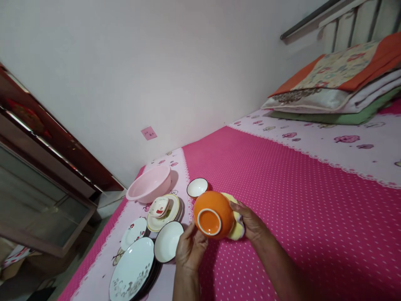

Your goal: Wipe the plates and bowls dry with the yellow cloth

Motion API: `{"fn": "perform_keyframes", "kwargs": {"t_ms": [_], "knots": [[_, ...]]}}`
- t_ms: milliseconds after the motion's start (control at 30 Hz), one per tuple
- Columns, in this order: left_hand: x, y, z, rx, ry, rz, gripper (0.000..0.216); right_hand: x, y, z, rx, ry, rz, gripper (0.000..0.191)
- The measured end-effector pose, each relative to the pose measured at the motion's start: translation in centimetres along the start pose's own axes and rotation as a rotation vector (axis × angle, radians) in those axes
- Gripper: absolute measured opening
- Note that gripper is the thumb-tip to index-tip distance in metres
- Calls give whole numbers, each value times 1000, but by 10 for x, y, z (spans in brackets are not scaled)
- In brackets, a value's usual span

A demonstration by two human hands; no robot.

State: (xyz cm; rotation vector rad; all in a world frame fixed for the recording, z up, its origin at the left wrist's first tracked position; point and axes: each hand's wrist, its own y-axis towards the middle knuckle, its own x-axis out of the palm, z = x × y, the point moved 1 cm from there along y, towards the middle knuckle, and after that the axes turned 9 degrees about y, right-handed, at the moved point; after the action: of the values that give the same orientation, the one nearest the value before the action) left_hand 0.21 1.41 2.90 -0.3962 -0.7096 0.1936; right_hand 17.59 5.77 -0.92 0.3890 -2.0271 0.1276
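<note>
An orange bowl [216, 205] is held tilted above the pink bedspread, its white-ringed base facing me. My left hand [191, 246] grips the bowl's lower left rim, fingers partly hidden behind it. On the other side, my right hand [249, 219] is closed on a yellow cloth [237, 225] pressed against the bowl. Just behind stands a small bowl [198, 187] with a white inside. Left of my left hand sits another white-lined bowl [169, 241] with a dark rim.
Large patterned plates [133, 267], a smaller flowered plate [133, 232] and stacked cream-rimmed plates [175, 213] topped by a small square dish [159, 207] lie at left. Beyond them is a pink basin [150, 184] near the wall. Folded bedding [344, 92] rests at far right.
</note>
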Motion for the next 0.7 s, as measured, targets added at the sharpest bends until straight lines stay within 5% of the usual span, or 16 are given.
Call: {"fn": "perform_keyframes", "kwargs": {"t_ms": [200,300,433,600,700], "knots": [[-1,18,-27,-5,78,36,11,-7,-1,-11,-49,-170,108,60],[-6,18,-43,80,155,47,28,-11,2,-11,-119,-343,201,51],[-8,14,-57,195,202,-91,48,-3,6,-1,-204,-520,249,39],[-6,14,-58,198,-33,-111,47,19,-4,23,-195,-833,73,25],[-10,16,-55,222,-158,-60,40,28,-16,29,-141,-998,-86,37]]}}
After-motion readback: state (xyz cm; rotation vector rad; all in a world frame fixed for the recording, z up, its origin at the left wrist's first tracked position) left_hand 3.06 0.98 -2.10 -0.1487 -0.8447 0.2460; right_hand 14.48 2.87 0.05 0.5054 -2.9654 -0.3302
